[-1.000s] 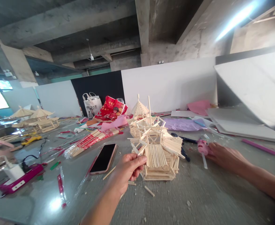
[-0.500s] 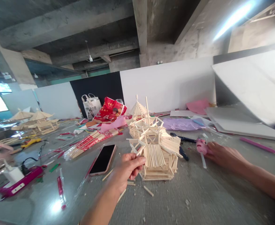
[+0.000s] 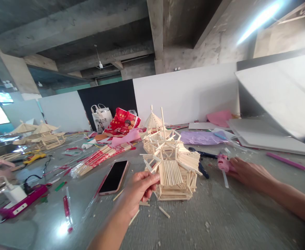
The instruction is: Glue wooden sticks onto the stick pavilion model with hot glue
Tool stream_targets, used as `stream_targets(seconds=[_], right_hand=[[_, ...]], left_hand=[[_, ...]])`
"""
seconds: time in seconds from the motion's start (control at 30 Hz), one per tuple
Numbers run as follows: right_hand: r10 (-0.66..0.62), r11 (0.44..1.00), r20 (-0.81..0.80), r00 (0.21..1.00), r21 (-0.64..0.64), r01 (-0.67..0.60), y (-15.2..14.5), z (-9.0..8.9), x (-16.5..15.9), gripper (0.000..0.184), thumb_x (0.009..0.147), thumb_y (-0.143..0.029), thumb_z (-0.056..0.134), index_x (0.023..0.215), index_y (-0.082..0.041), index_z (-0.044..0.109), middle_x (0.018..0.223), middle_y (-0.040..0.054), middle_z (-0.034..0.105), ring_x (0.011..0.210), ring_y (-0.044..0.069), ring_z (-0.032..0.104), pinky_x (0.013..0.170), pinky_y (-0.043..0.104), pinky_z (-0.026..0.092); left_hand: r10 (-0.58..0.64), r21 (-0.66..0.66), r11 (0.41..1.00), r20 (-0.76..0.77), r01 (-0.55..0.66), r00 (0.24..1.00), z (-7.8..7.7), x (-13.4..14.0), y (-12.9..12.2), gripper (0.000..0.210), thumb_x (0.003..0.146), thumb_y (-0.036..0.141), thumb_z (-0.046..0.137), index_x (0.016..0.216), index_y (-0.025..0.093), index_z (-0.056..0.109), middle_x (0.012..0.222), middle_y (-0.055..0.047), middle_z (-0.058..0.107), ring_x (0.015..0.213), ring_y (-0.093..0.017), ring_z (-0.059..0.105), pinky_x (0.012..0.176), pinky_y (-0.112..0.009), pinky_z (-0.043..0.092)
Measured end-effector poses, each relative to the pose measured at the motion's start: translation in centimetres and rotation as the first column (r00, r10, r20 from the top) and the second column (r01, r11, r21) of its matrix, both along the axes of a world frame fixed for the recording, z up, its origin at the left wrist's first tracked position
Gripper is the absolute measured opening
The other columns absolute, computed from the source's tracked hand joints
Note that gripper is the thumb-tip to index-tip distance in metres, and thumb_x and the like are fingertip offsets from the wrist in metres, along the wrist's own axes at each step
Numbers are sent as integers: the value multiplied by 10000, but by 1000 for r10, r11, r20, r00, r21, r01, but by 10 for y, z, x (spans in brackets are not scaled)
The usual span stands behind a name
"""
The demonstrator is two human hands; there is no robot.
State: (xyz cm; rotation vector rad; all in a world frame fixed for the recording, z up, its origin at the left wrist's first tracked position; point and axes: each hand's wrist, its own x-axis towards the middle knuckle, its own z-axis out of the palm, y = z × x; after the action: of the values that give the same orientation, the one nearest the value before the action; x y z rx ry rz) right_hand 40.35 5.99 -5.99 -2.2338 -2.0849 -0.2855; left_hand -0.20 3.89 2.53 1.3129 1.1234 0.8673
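Observation:
In the head view, a pavilion model [image 3: 171, 173] built of thin wooden sticks stands on the grey table in front of me. My left hand [image 3: 142, 187] is closed at its near left side, thumb and forefinger pinching the edge of a slatted roof panel. Whether a loose stick is also between the fingertips, I cannot tell. Off to the right, my right hand [image 3: 246, 170] is wrapped round a pink hot glue gun [image 3: 223, 162], which rests low over the table, apart from the model. A clear glue stick [image 3: 225, 179] lies beneath the gun.
Left of the model lie a phone [image 3: 114, 177] and bundled sticks in red-and-clear wrappers [image 3: 100, 160]. A purple power strip [image 3: 22, 203] sits far left. Dark-handled pliers [image 3: 203, 170] lie between model and glue gun. Stick scraps [image 3: 164, 212] are near the front. White boards [image 3: 269, 137] lean at right.
My left hand has shifted very slightly left at the roof edge. The right hand, glue gun and model look the same.

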Motion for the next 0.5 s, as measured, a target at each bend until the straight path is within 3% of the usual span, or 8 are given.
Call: stream_targets(seconds=[0.3,0.5], right_hand=[[53,999,-40,998,13,-53,-3,3,-2,511,806,-655,232,908,-200,441,947,41,474,783,243,516,563,342,349],[93,995,-91,991,36,-90,-10,10,-5,558,775,-716,273,850,-200,471,888,33,479,738,216,510,535,297,317]], left_hand=[[38,14,999,1,-38,999,3,3,-7,308,690,436,600,640,136,555,530,42,500,357,-6,338,325,-141,138],[143,165,979,-144,-119,979,12,8,-9,323,706,462,566,605,161,510,512,54,475,366,-29,347,332,-148,156]])
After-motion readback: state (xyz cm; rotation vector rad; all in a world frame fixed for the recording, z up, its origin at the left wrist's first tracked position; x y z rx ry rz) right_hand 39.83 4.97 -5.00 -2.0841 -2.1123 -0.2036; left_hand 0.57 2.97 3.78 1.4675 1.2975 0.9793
